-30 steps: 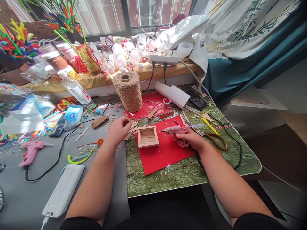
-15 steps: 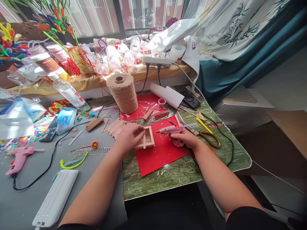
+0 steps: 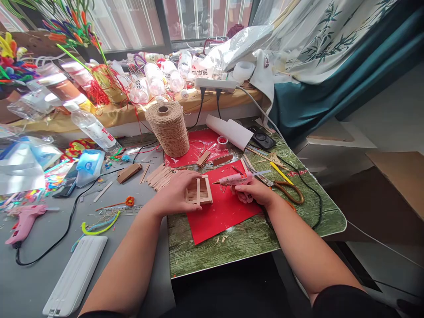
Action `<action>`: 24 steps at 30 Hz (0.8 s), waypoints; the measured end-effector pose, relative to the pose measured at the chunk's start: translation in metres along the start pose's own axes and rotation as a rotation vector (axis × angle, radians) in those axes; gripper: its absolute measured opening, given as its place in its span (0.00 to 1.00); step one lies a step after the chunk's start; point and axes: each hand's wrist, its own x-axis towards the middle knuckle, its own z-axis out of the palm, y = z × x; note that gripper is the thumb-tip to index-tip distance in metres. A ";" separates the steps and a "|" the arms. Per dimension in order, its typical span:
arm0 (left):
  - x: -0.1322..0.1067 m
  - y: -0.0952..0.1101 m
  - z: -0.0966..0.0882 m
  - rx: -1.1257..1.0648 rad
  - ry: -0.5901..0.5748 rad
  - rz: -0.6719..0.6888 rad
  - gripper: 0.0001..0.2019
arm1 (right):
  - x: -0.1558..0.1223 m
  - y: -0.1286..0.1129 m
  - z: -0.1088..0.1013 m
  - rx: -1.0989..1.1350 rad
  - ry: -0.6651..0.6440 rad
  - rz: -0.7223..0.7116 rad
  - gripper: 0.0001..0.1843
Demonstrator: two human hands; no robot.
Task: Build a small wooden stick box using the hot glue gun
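Note:
A small open box (image 3: 210,194) made of craft sticks sits on the red paper (image 3: 228,221). One craft stick (image 3: 198,191) lies across the top of it. My left hand (image 3: 175,192) is around the box's left side, thumb at the near edge and fingers at the far edge, by the two ends of that stick. A pink hot glue gun (image 3: 235,179) is in my right hand (image 3: 251,192), its nozzle pointing left at the box, a short gap away. A clear glue stick (image 3: 261,172) pokes out of its back.
Craft sticks (image 3: 159,177) lie fanned out behind my left hand. Beyond stands a twine spool (image 3: 168,132). Scissors (image 3: 291,192) and a yellow pen (image 3: 281,173) lie right of the glue gun. Another pink glue gun (image 3: 26,218) and a white power strip (image 3: 76,276) are at left.
My left hand has shifted from the top of the crosswise stick to a wider hold, its thumb now at the box's near edge. My right hand keeps the glue gun in nearly the same place.

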 end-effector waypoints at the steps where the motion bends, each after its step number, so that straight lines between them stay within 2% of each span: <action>1: 0.001 0.000 0.001 0.000 0.007 -0.005 0.41 | 0.000 0.000 0.000 0.001 0.000 0.000 0.16; 4: 0.002 -0.002 0.004 0.020 0.030 -0.038 0.37 | 0.000 0.001 -0.001 -0.005 -0.009 0.002 0.16; 15: 0.002 -0.005 0.006 0.104 0.015 -0.007 0.40 | 0.000 0.004 -0.002 -0.025 0.004 -0.009 0.17; 20: -0.001 -0.003 -0.001 0.070 -0.030 -0.019 0.38 | 0.003 0.004 0.012 -0.043 0.176 -0.063 0.20; 24: -0.005 -0.006 -0.006 0.019 -0.081 -0.029 0.39 | 0.003 0.000 0.025 -0.151 0.137 -0.012 0.20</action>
